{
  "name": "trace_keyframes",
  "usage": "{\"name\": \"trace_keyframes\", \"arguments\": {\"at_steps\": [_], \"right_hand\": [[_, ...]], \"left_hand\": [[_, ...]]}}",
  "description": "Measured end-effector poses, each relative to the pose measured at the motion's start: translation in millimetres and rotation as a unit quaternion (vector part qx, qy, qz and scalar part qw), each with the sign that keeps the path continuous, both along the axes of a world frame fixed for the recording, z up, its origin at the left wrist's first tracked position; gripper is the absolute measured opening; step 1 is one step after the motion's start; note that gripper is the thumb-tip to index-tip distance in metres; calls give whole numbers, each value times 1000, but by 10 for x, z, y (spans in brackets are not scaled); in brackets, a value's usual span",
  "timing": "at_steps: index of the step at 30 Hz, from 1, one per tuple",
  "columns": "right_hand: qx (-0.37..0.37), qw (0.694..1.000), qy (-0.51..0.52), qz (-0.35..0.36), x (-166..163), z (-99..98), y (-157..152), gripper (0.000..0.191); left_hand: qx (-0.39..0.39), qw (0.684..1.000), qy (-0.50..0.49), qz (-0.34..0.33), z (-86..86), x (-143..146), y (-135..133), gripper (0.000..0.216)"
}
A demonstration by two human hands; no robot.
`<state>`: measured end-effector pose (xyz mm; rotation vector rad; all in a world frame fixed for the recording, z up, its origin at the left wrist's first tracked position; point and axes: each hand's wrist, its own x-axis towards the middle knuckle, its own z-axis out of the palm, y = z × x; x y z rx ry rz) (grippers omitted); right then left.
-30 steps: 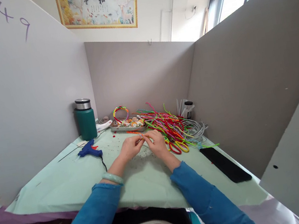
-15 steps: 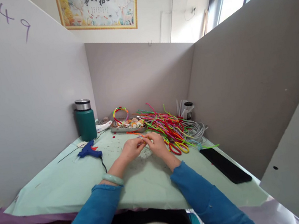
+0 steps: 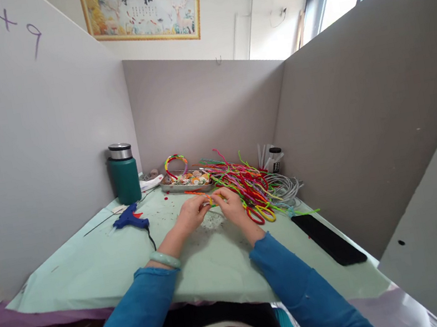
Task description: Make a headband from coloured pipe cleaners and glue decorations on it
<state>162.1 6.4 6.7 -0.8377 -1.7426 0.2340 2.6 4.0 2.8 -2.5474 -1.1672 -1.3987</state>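
Note:
My left hand (image 3: 190, 215) and my right hand (image 3: 231, 206) meet over the middle of the pale green table cover (image 3: 92, 264). Their fingertips pinch a thin orange pipe cleaner (image 3: 203, 195) between them. A jade bangle (image 3: 164, 260) sits on my left wrist. Both arms wear blue sleeves. A heap of coloured pipe cleaners (image 3: 247, 183) lies just right of my right hand, with red and yellow loops at its near edge.
A blue glue gun (image 3: 130, 218) lies left of my hands. A green flask (image 3: 124, 174) stands at the back left, beside a metal tray (image 3: 188, 181) of small pieces. White cables (image 3: 285, 184) and a black phone (image 3: 328, 239) lie right. Grey partitions enclose the table.
My hands have stayed in place, with the fingertips drawn slightly closer together on the pipe cleaner. The view shifted very little.

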Motion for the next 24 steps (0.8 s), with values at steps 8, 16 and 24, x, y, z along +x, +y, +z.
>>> {"name": "trace_keyframes", "arguments": {"at_steps": [8,16,24], "right_hand": [[24,1000,-16,6,26,42,-63,17],[89,994,-69,14,12,60,-117,15],[39,998,-53,20,5,31,-61,17]], "left_hand": [[-2,1000,-21,-12,44,-11,-27,20],[8,1000,-5,28,54,-9,-24,18],[6,1000,24,-5,18,15,-12,20]]}}
